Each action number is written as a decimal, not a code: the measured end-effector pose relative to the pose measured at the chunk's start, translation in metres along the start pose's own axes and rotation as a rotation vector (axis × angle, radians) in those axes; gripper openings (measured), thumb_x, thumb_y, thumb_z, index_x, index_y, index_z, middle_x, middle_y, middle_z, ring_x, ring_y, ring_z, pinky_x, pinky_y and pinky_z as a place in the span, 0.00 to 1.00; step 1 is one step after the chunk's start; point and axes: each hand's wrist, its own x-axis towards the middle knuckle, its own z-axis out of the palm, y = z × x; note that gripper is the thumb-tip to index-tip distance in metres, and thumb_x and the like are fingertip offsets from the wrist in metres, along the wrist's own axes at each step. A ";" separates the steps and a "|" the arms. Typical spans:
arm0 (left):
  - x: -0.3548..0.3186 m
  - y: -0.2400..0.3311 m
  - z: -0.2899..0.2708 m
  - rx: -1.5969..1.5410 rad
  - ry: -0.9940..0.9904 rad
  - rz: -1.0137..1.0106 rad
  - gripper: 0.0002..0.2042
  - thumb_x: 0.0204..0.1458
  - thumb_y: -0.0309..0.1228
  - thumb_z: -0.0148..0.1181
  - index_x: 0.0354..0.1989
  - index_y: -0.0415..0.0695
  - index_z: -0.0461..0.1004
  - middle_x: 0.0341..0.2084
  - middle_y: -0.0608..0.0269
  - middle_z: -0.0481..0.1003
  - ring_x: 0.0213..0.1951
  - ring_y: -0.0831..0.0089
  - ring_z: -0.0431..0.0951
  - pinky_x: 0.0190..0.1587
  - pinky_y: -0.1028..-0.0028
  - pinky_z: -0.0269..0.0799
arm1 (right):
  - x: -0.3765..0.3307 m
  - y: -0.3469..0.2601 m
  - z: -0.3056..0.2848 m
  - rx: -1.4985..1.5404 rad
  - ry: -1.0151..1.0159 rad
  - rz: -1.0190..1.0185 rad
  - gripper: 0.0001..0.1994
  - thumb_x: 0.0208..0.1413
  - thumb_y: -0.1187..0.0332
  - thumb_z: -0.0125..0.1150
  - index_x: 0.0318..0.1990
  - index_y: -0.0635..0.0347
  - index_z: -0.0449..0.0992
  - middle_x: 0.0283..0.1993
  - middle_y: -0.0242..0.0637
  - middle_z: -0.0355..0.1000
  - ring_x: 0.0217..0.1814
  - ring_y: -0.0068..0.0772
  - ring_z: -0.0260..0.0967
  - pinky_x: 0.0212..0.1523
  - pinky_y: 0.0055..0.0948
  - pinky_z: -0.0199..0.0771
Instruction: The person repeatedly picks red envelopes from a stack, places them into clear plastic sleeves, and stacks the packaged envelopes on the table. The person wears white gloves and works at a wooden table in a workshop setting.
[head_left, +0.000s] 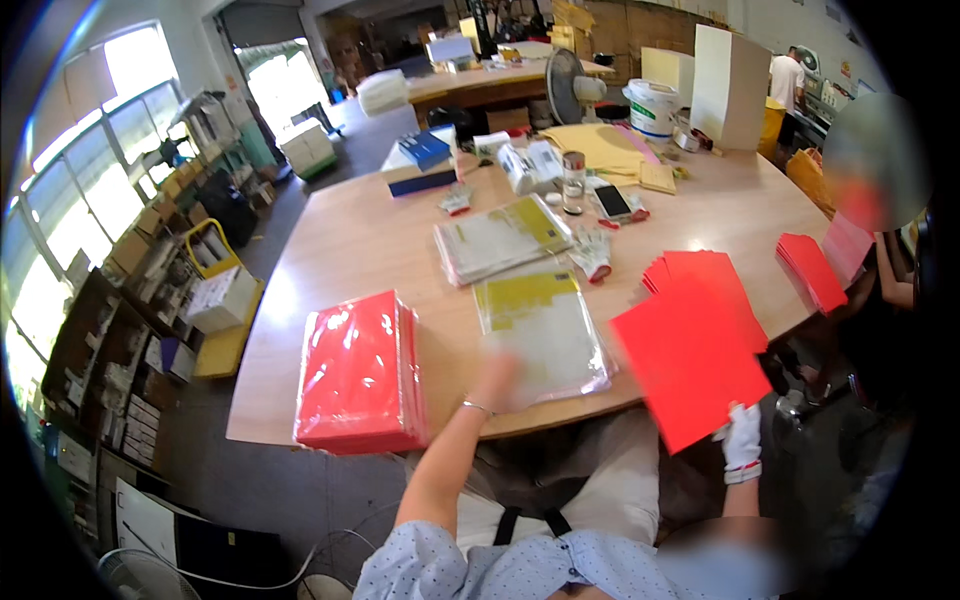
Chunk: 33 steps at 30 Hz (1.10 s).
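Two hands are working at the wooden table (350, 240). The gloved right hand (741, 436) is pinching a red sheet (690, 355) by its lower corner, just off the near table edge. The bare left hand (497, 380), blurred, is lying flat on a clear plastic packet (540, 330) beside a wrapped red stack (360, 372); its grip I cannot tell.

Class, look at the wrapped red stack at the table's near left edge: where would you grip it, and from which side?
Grip the red stack by its two long sides, coming from the near table edge. It lies flat in glossy film, thick and block-shaped, and its near end reaches the edge, so fingers can slip underneath there. The slick wrap probably makes a top pinch slide.
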 end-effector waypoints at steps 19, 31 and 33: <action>-0.022 -0.024 0.021 -0.504 0.123 -0.367 0.17 0.41 0.36 0.61 0.39 0.40 0.72 0.26 0.56 0.75 0.30 0.59 0.75 0.32 0.65 0.71 | -0.098 0.047 0.064 0.619 -0.104 0.673 0.10 0.56 0.72 0.42 0.45 0.58 0.66 0.32 0.30 0.68 0.19 0.18 0.61 0.14 0.17 0.61; -0.027 0.035 0.026 -1.185 0.330 -0.680 0.31 0.50 0.25 0.55 0.61 0.32 0.47 0.30 0.55 0.76 0.29 0.74 0.76 0.32 0.77 0.74 | -0.104 0.036 0.095 0.334 0.020 0.550 0.07 0.56 0.71 0.49 0.42 0.52 0.66 0.31 0.23 0.65 0.22 0.15 0.61 0.18 0.17 0.62; -0.025 0.038 0.040 -1.021 0.523 -0.551 0.36 0.49 0.27 0.57 0.62 0.33 0.41 0.33 0.54 0.75 0.29 0.72 0.76 0.32 0.75 0.74 | -0.103 0.044 0.097 0.389 0.056 0.589 0.07 0.56 0.69 0.51 0.42 0.50 0.66 0.33 0.22 0.65 0.24 0.14 0.61 0.19 0.17 0.63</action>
